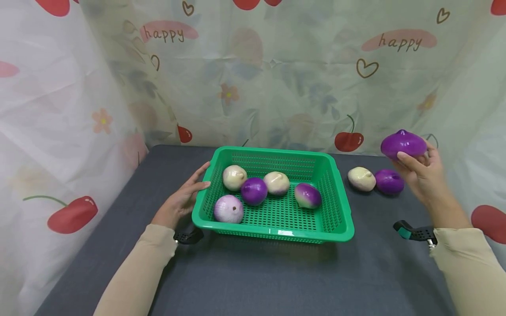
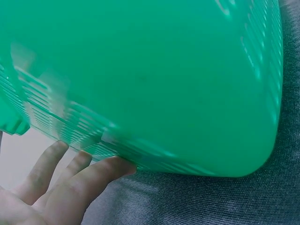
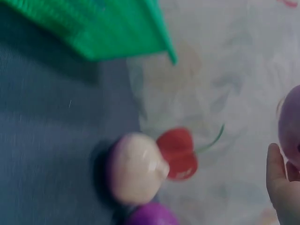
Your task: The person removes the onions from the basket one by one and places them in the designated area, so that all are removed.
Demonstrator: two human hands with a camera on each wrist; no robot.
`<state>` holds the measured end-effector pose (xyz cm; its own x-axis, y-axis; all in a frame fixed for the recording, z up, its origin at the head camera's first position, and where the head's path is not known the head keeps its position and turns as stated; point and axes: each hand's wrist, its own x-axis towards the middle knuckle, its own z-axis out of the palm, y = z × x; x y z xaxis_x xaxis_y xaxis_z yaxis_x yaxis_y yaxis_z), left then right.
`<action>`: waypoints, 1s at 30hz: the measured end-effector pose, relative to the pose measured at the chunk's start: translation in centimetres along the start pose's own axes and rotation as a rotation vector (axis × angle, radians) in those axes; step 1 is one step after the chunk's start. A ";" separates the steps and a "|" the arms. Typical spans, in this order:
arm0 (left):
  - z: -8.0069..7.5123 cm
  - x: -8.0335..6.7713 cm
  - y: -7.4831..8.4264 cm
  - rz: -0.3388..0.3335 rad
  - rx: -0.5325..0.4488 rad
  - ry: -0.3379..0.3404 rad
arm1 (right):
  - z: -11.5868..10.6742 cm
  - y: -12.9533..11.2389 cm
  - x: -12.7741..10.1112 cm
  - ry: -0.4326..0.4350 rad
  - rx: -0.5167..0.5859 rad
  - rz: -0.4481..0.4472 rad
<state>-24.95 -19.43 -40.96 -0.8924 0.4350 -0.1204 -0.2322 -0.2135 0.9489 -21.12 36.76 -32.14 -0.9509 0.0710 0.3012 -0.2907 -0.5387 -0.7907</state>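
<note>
- Purple onion [image 1: 403,144] sits at the frame's right, held aloft in the right hand [image 1: 424,174], grip curled round it.
- Left hand [image 1: 183,197], fingers straight, touches the green basket [image 1: 340,210] mid-frame on the bench [image 1: 253,276].

The word "happy" is printed twice on the curtain [image 1: 276,79], each time over a pink patch: at upper left and upper right

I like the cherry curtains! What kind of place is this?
Probably a small play or practice corner: printed curtains surround a grey table, holding a green basket of toy-looking onions.
</note>
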 end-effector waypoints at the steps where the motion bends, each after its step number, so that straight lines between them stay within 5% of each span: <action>1: 0.0 0.0 -0.1 0.000 0.000 0.001 | -0.5 0.0 0.1 0.018 -0.002 0.000; 9: -0.1 0.0 -0.2 -0.006 -0.005 0.007 | -5.4 0.1 0.4 0.262 -0.027 0.045; 15: 0.1 0.0 0.0 -0.005 -0.012 0.002 | -8.5 0.3 0.6 0.476 -0.192 0.169; 30: -0.1 0.0 -0.1 0.001 -0.003 0.004 | -10.8 1.9 -0.9 0.770 -0.521 0.393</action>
<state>-24.99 -19.45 -41.08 -0.8943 0.4311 -0.1202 -0.2320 -0.2168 0.9483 -21.92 44.76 -39.65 -0.7457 0.5890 -0.3113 0.2232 -0.2195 -0.9498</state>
